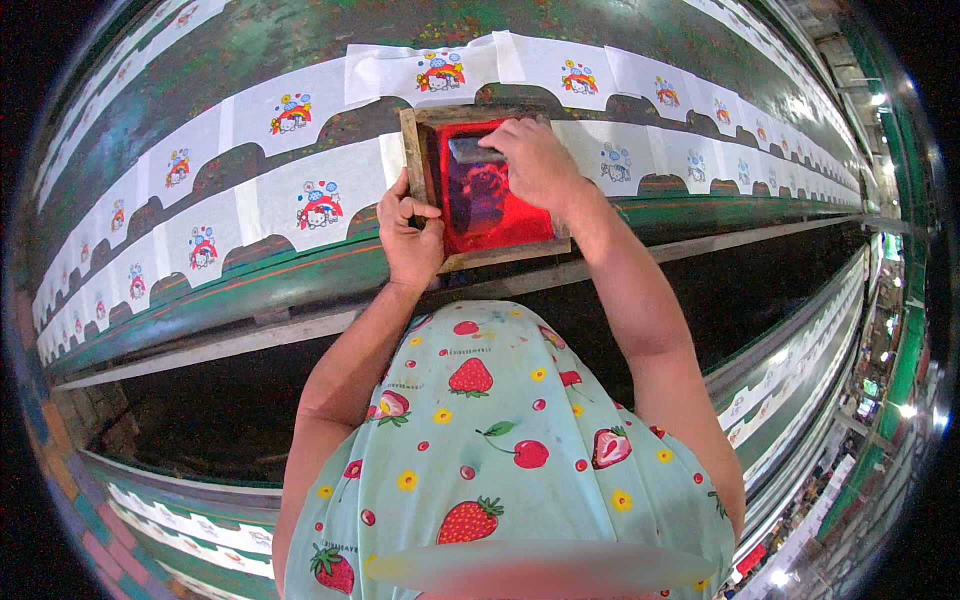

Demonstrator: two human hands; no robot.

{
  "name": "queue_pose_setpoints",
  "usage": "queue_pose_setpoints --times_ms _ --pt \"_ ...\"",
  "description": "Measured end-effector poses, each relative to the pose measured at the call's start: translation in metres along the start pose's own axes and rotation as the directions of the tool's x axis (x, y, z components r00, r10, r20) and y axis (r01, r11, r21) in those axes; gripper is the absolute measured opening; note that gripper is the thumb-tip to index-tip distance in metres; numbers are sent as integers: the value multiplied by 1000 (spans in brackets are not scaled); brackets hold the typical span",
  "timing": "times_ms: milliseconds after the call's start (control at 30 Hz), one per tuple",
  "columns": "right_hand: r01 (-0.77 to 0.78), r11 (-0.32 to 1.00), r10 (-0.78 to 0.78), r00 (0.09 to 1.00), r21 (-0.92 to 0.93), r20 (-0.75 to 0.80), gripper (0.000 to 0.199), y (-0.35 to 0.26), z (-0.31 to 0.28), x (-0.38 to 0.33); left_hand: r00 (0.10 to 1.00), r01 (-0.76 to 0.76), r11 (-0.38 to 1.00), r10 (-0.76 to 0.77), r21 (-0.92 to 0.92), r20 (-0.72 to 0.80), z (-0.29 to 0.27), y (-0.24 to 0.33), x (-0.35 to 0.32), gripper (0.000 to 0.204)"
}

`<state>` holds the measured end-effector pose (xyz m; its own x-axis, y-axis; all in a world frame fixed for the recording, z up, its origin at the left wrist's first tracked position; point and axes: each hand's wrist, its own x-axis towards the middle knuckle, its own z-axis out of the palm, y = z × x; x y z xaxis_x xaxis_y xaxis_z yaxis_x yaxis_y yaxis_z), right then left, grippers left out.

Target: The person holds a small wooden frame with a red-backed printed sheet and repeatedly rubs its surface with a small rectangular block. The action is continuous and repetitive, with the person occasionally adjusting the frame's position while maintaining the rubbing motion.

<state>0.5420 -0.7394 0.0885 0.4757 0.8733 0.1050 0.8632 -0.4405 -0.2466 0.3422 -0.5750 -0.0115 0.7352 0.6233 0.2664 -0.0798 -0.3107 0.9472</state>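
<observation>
A wooden-framed printing screen (418,140) with red ink lies flat on a white fabric piece on the long green table (300,280). My left hand (408,232) grips the frame's left wooden edge near its front corner. My right hand (535,160) is inside the frame, closed on a squeegee (470,150) that rests on the red mesh near the far end. White fabric pieces (310,200) with small colourful cartoon prints lie in two rows along the table, to the left and right of the screen.
A second row of printed fabric pieces (420,70) runs along the far side of the table. A dark gap lies between this table and my body. Another long table with white pieces (790,370) stretches away at the right, and another (190,520) at the lower left.
</observation>
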Motion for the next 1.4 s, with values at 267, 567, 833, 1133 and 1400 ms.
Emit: queue_pose_setpoints --times_ms 267,567,833,1133,1400 --pt "8 1000 -6 995 20 -95 39 -62 11 -79 1000 1 999 -2 44 20 -2 4 1 23" --pt "1 990 1 1000 140 -14 44 -85 6 -117 1000 -10 999 10 42 13 -3 2 2 24" --pt "-185 925 296 898 331 -325 42 -52 0 -153 999 -52 998 53 43 -6 -1 15 8 26" --pt "-238 646 593 755 725 -281 40 41 3 -229 989 -148 985 147 93 21 97 54 -3 28" --pt "-235 691 569 760 683 -314 42 141 -22 -296 998 -65 998 65 -5 2 222 54 -28 26"
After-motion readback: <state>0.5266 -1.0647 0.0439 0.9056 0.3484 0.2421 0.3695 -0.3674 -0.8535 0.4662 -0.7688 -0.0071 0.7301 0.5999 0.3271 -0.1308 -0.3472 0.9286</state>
